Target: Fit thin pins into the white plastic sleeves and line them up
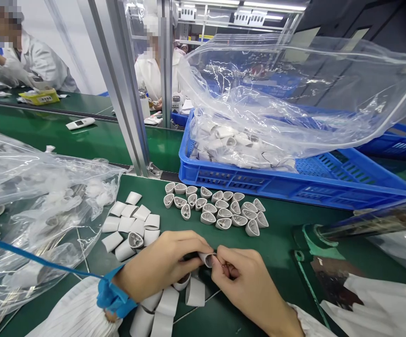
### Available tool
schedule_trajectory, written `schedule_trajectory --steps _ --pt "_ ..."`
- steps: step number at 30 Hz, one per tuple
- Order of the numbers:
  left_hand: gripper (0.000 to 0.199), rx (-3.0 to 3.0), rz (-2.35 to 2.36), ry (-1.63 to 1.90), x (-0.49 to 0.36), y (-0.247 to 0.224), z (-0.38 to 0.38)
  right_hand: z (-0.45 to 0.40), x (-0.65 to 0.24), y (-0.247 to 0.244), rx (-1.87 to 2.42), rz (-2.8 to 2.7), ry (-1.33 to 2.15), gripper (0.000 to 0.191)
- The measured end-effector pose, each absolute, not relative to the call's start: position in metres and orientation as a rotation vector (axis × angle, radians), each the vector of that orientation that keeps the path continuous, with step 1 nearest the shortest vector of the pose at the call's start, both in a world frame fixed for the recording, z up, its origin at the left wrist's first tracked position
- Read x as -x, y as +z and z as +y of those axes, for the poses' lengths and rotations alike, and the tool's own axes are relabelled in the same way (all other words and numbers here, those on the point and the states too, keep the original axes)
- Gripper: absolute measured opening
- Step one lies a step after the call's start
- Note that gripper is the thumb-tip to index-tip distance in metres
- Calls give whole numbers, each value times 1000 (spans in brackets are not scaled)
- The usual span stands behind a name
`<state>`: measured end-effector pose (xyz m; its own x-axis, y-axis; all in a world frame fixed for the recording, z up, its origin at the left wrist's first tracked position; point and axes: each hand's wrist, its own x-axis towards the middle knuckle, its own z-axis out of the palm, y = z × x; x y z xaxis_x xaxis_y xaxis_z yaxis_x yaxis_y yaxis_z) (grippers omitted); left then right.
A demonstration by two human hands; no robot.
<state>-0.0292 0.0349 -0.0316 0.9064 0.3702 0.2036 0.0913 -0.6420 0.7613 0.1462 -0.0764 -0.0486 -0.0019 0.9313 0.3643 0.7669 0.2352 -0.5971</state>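
My left hand (161, 264) and my right hand (245, 288) meet over the green bench mat (280, 243). Between them, my left fingers grip a small white plastic shell (206, 259) on its side. My right fingertips pinch a thin wire (219, 257) at the shell's open end. Rows of similar rounded shells (213, 209) lie just beyond my hands. Several white sleeve-like pieces (130, 224) are stacked to the left, and more (164, 306) lie under my wrists, partly hidden. A blue strap (113, 292) circles my left wrist.
A blue plastic crate (294, 183) holds a clear bag (287, 93) of white parts. Another clear bag (31, 201) lies at the left. Beyond a metal post (122, 79), co-workers in white (38, 65) (152, 70) sit at green benches.
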Motion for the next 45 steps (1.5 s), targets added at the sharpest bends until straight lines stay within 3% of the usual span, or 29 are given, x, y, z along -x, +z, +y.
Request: schedule_trajectory --steps 7,12,16,24,32,38,42,45 --pt "19 -2291 496 487 31 -28 36 -77 -153 -49 1537 -1907 281 10" --pt "31 -2397 479 455 39 -17 48 -74 -151 -58 1582 -1916 211 24" --pt "24 -2459 827 617 61 -9 78 -67 -144 -61 1646 -1846 71 34" --pt "26 -2537 1211 438 89 -31 109 -41 -131 -66 1809 -1767 -164 51" --pt "30 -2497 1447 538 94 -39 115 -26 -120 -70 1866 -1657 8 43" --pt "15 -2407 1432 581 90 -31 112 -42 -125 -55 1755 -1401 245 29" --pt "12 -2366 1147 866 77 -20 98 -54 -133 -52 1663 -1440 296 34" --pt "19 -2354 827 991 64 -15 79 -56 -135 -52 1655 -1520 312 38"
